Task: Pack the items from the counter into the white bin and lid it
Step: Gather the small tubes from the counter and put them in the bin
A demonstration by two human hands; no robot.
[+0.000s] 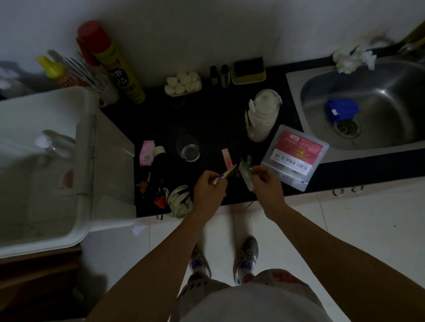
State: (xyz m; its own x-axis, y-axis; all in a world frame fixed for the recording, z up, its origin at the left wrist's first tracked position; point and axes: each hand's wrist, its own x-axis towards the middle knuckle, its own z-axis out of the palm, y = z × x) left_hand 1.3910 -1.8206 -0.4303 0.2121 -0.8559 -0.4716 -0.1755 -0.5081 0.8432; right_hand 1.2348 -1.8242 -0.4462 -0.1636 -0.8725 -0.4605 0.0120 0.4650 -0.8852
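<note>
The white bin [37,158] stands open at the left of the dark surface [203,116], one clear bottle [54,146] inside. Near the sink [368,107] lie one red-labelled pouch [294,155], one cream flask [261,117] and one empty glass [188,149]. The left hand [208,188] — fingers pinched on a gold pen [226,175]. The right hand [267,182] — fingers closed round a clear packet [247,176].

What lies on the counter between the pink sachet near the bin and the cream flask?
In the head view, an empty clear glass stands between the pink sachet and the cream flask.
</note>
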